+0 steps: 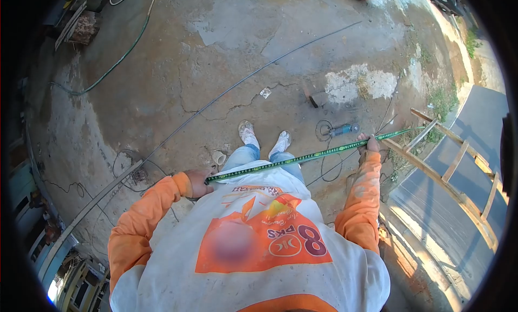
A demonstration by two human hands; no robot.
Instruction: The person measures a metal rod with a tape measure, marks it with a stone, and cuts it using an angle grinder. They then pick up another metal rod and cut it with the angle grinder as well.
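A green tape measure (286, 162) with printed markings stretches across my body at waist height. Its left end lies in my left hand (199, 183), whose fingers are closed round it close to my shirt. Farther along, my right hand (370, 144) grips the same tape, out to the right and a little forward. Beyond that hand a thin free length of tape runs on toward a wooden ladder-like frame (458, 169). The fingers are partly hidden on both hands.
A long thin rod (253, 77) lies diagonally on the concrete floor. A blue angle grinder (343, 130) with a cord rests ahead on the right. Other things include a white cup (218, 157), a green hose (127, 50) and a block of wood (84, 27).
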